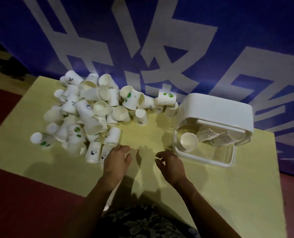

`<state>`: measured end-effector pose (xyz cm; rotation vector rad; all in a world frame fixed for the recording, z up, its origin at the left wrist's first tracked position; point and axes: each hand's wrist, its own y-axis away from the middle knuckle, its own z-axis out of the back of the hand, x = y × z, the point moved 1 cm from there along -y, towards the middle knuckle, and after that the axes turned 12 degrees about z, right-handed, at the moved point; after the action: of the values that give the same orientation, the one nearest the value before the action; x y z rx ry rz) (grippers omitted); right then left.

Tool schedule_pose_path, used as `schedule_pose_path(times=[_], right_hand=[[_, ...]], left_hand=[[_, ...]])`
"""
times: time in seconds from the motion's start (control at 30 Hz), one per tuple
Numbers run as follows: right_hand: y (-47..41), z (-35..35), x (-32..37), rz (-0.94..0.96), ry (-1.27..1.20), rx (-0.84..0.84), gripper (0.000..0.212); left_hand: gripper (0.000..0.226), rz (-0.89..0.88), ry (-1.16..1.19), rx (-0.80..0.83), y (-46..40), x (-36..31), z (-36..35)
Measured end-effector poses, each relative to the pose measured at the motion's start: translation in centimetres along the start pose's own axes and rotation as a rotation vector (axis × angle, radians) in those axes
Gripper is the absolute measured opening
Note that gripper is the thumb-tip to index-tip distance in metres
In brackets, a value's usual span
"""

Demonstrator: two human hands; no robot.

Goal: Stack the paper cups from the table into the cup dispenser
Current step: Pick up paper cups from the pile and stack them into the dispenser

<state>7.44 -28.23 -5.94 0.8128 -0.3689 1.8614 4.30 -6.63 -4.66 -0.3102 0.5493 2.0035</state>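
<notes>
Both hands hovered low over the table (160,124), holding nothing. Your left hand (117,160) sat at about 7 o'clock from the table's middle, fingers loosely curled, its fingertips just beside the nearest cups of the pile (91,114); whether it touched one could not be told. Your right hand (170,164) sat at about 5 o'clock, fingers relaxed and slightly spread, near the dispenser's open door (210,158).

Pile: many loose cups, heaped from 9 to 12 o'clock, some upright, some tipped, some mouth-down. Several carried green marks or small prints.

Dispenser (216,109): white box at 3 o'clock, lying with its door dropped toward you. Two nested stacks (216,137) lay inside, and one cup (189,141) faced mouth-out at the left.

Judged step: reaching for the next cup. Task looked well short of done, given how much remained in the pile.

To do it well, you would have taken the nearest cup (93,152) by its wall, not the rim, since thin paper likely crushes. Turn it to match the stacks before seating it. Nesting a few cups in hand first would have saved trips. Risk: brushing the heap and rolling cups off the edge at 9 o'clock.
</notes>
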Motion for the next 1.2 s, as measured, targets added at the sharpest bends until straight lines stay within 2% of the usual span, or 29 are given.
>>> schedule_pose_path(times=[0.13,0.27,0.4,0.47,0.57,0.67,0.77,0.87,0.93,1.0,1.07,1.13,1.2], right_hand=[[-1.6,-4.6,4.3,-0.107,-0.096,0.089,0.014],[-2.7,-9.5,8.0,-0.361,-0.29,0.112,0.01],[-3.3,-14.0,11.4,-0.805,-0.91,0.03,0.012],[-3.6,-15.9,12.5,-0.98,-1.101,0.025,0.01],[-4.5,-18.7,13.0,-1.053,-1.184,0.039,0.014],[-5.7,-20.2,13.2,-1.096,-1.371,-0.107,0.013],[-6.0,-19.7,13.4,-1.12,-1.322,-0.231,0.013],[-5.4,-17.6,14.0,-1.102,-1.159,-0.291,0.014],[-4.6,-16.1,14.0,-0.982,-0.955,-0.322,0.007],[-3.5,-14.5,13.7,-0.81,-0.712,-0.341,0.009],[-2.5,-12.9,13.1,-0.66,-0.411,-0.368,0.011],[-1.6,-11.3,12.5,-0.56,-0.203,-0.43,0.01],[-0.9,-9.7,11.9,-0.477,-0.09,-0.54,0.012]], left_hand=[[0.009,0.176,0.179,0.046,-1.3,6.1,2.2],[0.005,0.49,0.428,0.167,-2.0,11.6,3.4],[0.03,0.899,0.737,0.339,-2.8,16.2,3.4],[0.031,1.091,0.946,0.398,-3.4,16.9,3.7],[0.023,1.238,1.192,0.484,-4.3,17.1,3.7],[0.022,1.319,1.332,0.528,-5.2,17.3,3.6],[0.019,1.399,1.405,0.531,-5.8,17.7,3.4],[0.013,1.365,1.391,0.537,-5.6,17.0,3.6],[0.01,1.244,1.262,0.51,-5.1,16.1,3.6],[0.015,0.954,1.003,0.419,-4.6,14.7,3.9],[0.018,0.57,0.688,0.337,-4.2,12.8,4.9],[0.012,0.255,0.521,0.268,-4.0,10.6,6.1],[0.004,0.024,0.428,0.208,-4.4,8.5,7.0]])
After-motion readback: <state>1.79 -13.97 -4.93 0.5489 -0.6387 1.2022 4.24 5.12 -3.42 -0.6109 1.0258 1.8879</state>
